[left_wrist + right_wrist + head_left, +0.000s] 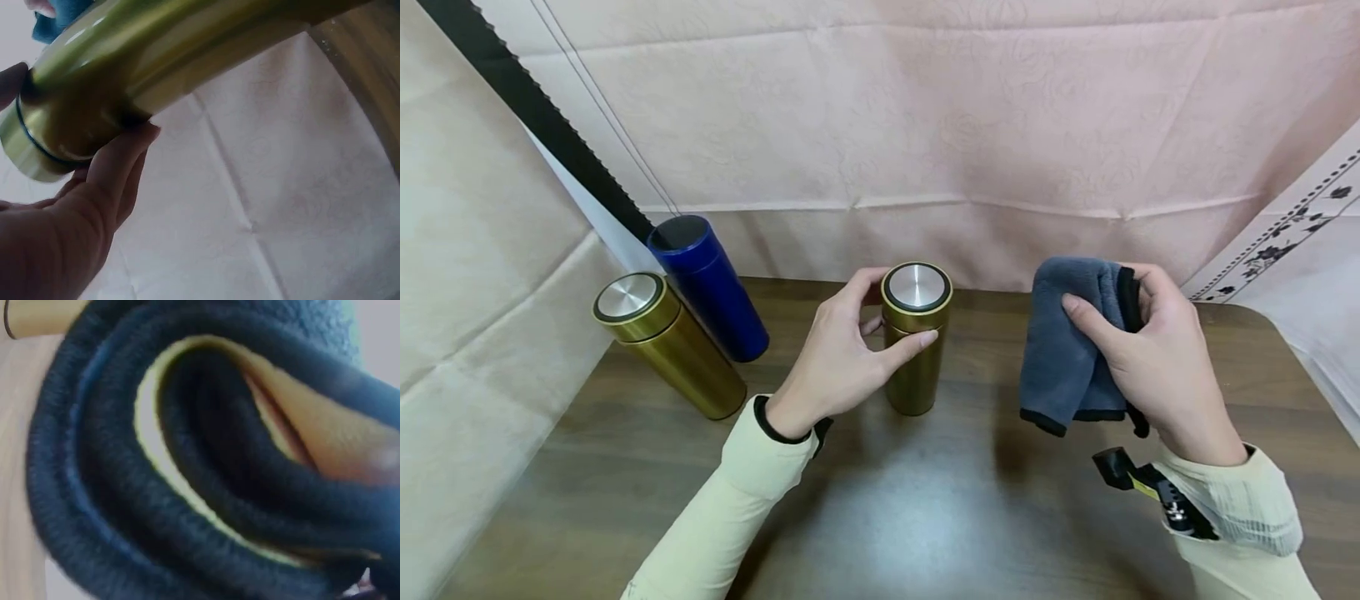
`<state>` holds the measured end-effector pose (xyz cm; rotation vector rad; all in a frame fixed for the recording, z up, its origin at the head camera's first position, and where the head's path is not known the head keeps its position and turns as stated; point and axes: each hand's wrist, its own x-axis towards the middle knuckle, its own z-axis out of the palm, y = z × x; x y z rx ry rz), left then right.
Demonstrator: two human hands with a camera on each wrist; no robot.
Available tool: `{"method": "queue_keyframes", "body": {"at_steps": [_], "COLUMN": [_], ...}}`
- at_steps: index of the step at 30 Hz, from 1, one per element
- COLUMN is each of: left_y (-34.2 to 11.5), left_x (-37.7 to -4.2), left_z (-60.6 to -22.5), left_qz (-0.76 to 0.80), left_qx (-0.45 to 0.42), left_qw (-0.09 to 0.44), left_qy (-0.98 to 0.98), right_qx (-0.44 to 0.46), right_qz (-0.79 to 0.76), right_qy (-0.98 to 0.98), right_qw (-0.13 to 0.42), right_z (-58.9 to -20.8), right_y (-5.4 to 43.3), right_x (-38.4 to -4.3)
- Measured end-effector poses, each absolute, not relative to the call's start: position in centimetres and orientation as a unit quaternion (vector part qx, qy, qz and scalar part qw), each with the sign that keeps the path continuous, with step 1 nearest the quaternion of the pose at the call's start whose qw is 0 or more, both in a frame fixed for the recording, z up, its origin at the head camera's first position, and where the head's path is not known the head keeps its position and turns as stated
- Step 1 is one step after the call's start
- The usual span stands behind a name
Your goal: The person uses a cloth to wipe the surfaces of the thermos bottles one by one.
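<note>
A gold thermos flask with a silver-topped lid stands upright near the middle of the wooden table. My left hand grips it near the top, thumb across the front and fingers behind. Up close in the left wrist view, the flask's glossy gold body runs slantwise, with fingers against it below the lid seam. To the right, my right hand holds a folded grey-blue cloth with black edging, thumb on its front. Dark folded layers of the cloth fill most of the right wrist view.
On the left of the table stand a second gold flask and a blue flask, close beside each other. Pale patterned fabric hangs behind the table's back edge, with more fabric along both sides.
</note>
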<state>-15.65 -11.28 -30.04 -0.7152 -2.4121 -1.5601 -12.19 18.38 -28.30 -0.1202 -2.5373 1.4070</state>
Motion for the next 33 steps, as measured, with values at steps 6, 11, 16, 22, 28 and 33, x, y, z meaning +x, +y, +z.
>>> {"method": "queue_keyframes", "body": {"at_steps": [6, 11, 16, 22, 28, 33], "left_y": [-11.7, -11.7, -11.7, -12.0, -12.0, -11.9], "left_x": [-15.6, -15.6, -15.6, -15.5, -15.6, -16.0], "left_z": [-29.3, -28.5, -28.1, -27.8, -27.9, -28.1], "left_qz": [-0.501, -0.502, -0.504, -0.500, -0.500, -0.489], "left_qx": [-0.262, -0.275, -0.275, -0.286, -0.297, -0.307], "left_qw": [0.109, 0.169, 0.192, 0.193, 0.204, 0.223], "left_qy": [-0.818, -0.803, -0.796, -0.794, -0.787, -0.785], "right_qx": [-0.021, 0.016, 0.035, 0.060, 0.091, 0.098], "right_qz": [0.474, 0.461, 0.464, 0.481, 0.486, 0.492], "right_qy": [-0.872, -0.878, -0.880, -0.869, -0.857, -0.860], "right_qw": [0.122, 0.124, 0.098, 0.097, 0.143, 0.097], "right_z": [-29.0, -29.7, -30.2, -30.5, -30.9, -31.4], "right_y": [16.8, 15.7, 13.8, 10.8, 8.9, 8.9], "right_x": [-12.8, -13.2, -13.2, -12.8, -13.2, -15.0]}}
